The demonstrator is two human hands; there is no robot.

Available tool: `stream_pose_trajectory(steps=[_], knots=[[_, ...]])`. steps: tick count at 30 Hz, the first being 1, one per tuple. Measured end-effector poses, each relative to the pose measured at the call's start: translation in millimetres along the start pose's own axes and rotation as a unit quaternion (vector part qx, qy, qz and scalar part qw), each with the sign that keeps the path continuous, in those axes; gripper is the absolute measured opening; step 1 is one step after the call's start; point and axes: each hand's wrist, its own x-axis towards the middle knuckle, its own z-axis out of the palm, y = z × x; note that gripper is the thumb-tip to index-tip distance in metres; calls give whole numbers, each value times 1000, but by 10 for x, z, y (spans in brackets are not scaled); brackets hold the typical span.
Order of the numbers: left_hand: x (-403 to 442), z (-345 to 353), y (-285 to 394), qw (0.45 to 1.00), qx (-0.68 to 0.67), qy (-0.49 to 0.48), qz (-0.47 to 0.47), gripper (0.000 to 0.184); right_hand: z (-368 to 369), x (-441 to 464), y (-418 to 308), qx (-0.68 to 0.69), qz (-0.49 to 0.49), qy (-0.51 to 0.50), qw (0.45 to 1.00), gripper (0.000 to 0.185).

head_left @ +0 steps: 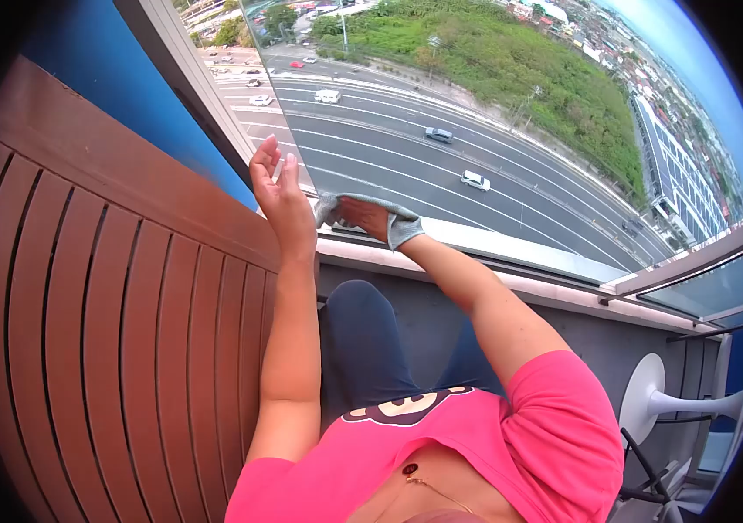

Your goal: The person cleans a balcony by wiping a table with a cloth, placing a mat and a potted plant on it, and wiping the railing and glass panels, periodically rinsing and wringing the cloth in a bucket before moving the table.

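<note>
My right hand (363,215) has a grey cloth (403,225) bunched around it, with folds at the fingertips and the wrist. It is at the lower edge of the glass, near the corner of the window frame (207,96). Some of its fingers are hidden by the cloth. To its left, my left hand (282,202) is raised with nothing in it, its fingers loosely bent and apart, close to the frame and the glass panel (286,113). Whether the left fingers touch the glass, I cannot tell.
A brown slatted wooden panel (118,288) stands along my left, beside a blue wall (114,105). A light sill (511,247) runs below the glass. At the right are a white round-based table (644,397) and dark chair legs (646,462). Outside, far below, cars travel on a wide road (406,161).
</note>
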Motion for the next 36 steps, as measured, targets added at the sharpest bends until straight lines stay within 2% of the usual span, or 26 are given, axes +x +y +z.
stream_pose_trajectory(steps=[1,2,3,4,5,6,7,8,9,10,11,13,14,16,17,19,21,22,23,25,26,27,29,31,33,36], knots=[[104,24,110,1000,6,-2,-1,31,248,-273,109,-176,-26,-40,983,48],[212,27,162,1000,15,-8,2,31,496,-544,214,-323,-64,-71,942,48],[303,35,198,1000,26,-11,6,32,224,-705,75,-329,-44,-144,932,47],[362,53,256,999,33,-21,-2,36,354,-902,204,-388,-36,-82,917,52],[433,74,312,999,38,-29,-9,41,-200,-923,-21,-361,-1,-87,928,45],[521,102,321,998,44,-35,-14,47,-641,-863,-136,-294,55,-37,953,40],[638,148,242,999,30,-41,-17,57,-1145,-721,-295,-315,88,3,945,33],[735,189,132,998,18,-46,-25,67,-1483,-593,-330,-410,126,45,902,31],[788,237,170,995,27,-83,-55,77,-1858,-410,-364,-442,133,128,878,31],[840,283,176,990,-15,-113,-80,79,-2244,-205,-452,-442,157,157,869,33],[901,318,134,987,-5,-140,-81,74,-2524,26,-522,-447,177,205,853,37],[1058,298,-17,985,34,-168,-38,65,-2663,416,-531,-473,178,319,802,48],[1054,290,-24,983,59,-167,-46,61,-2531,560,-555,-477,175,332,795,50],[1065,291,16,979,108,-166,-52,56,-2105,690,-566,-426,131,240,863,56],[1079,267,14,978,99,-174,-61,56,-1749,729,-502,-470,79,197,857,54],[1125,208,-17,974,85,-194,-75,57,-841,634,-260,-344,-10,120,931,47],[1099,235,-7,977,113,-176,-40,56,-226,518,-257,-110,-5,142,984,45],[1078,243,16,978,115,-167,-44,54,-156,476,-352,0,21,85,996,43],[1064,250,15,979,117,-156,-50,52,217,457,-273,30,12,93,995,42],[1079,266,-26,983,116,-139,-39,54,659,449,-268,-188,20,76,979,39],[1063,278,-39,984,124,-127,-30,57,841,450,-266,-61,29,141,988,38],[1037,293,-48,985,130,-114,-22,60,858,515,-299,-161,-15,94,982,37],[1014,300,-77,987,121,-107,-6,60,805,745,-513,-168,12,143,975,30],[1008,322,-97,988,120,-100,7,60,964,912,-620,-166,100,131,972,32],[1005,324,-96,986,133,-97,18,59,1283,959,-537,-171,142,155,963,33],[1011,338,-75,986,140,-89,26,60,1788,904,-416,-213,199,79,953,37]])
